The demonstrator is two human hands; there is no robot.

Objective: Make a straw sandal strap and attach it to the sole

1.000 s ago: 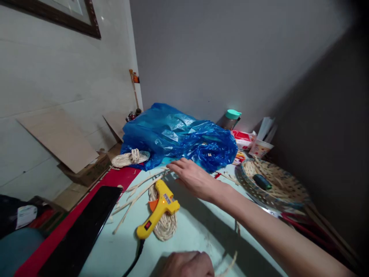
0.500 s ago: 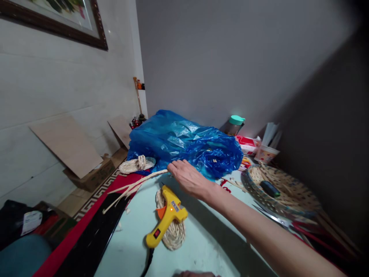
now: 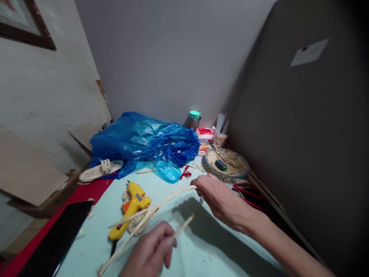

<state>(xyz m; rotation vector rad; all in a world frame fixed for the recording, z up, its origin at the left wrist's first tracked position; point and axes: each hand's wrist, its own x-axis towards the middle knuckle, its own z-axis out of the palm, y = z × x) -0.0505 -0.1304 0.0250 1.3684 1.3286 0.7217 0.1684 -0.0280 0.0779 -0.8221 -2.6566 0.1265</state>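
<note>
Pale fibre strands (image 3: 170, 197) over mid-table, pinched in R hand (image 3: 217, 198); tails run near-left, part-blocking yellow glue gun (image 3: 133, 207). Blurry L hand (image 3: 154, 248), cut off at near edge, holds short strand (image 3: 184, 226) w/ thumb & fingers.

One head-worn camera looks forward and down over the tabletop (image 3: 92, 231) toward the grey wall (image 3: 161, 69) behind it, close enough that the lower edge crops the left hand (image 3: 152, 248); the right hand (image 3: 220, 198) is farther off.
</note>
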